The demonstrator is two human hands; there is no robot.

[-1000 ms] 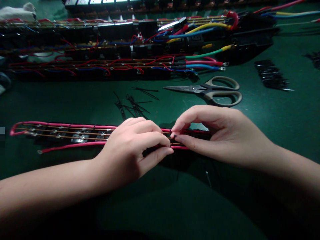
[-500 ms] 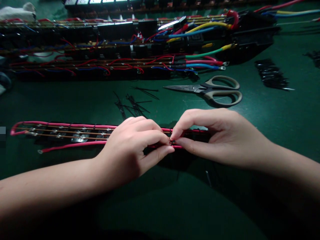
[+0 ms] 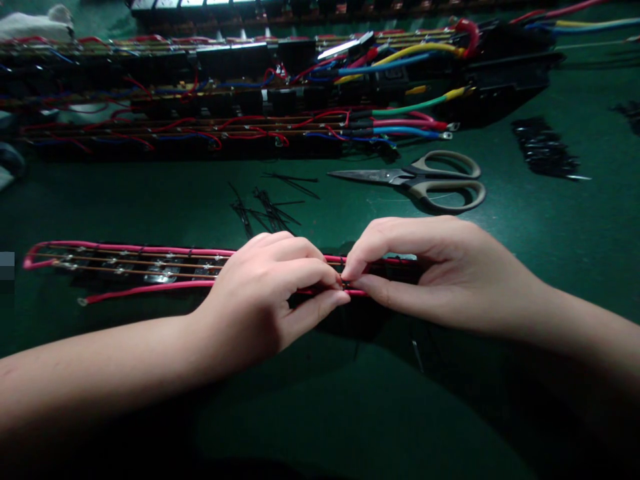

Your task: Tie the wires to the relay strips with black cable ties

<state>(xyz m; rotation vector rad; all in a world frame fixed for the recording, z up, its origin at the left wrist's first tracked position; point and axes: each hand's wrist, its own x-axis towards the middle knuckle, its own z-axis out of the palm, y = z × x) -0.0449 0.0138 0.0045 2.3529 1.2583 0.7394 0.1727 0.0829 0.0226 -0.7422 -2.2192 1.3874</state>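
Observation:
A long narrow black strip point(image 3: 163, 272) with brass-coloured rails and soldered metal parts lies across the green table. Pink wire point(image 3: 155, 289) runs along both its long sides, tied at points with small black ties. My left hand point(image 3: 273, 287) rests over the middle of the strip, thumb and fingertips closed on the near run of pink wire. Meeting them from the right, my right hand point(image 3: 445, 273) pinches thumb and forefinger together at the same spot. Whatever lies between the right fingertips is too small and hidden to make out.
Loose black cable ties point(image 3: 273, 208) lie just beyond my left hand. Behind my right hand are scissors point(image 3: 407, 177), blades pointing left. A bundle of black cable ties point(image 3: 544, 150) lies farther right. Wired black assemblies point(image 3: 200, 143) with coloured cables span the back.
Both hands keep the same pinch at the same spot on the strip. The whole view has shifted very slightly; nothing else visibly differs.

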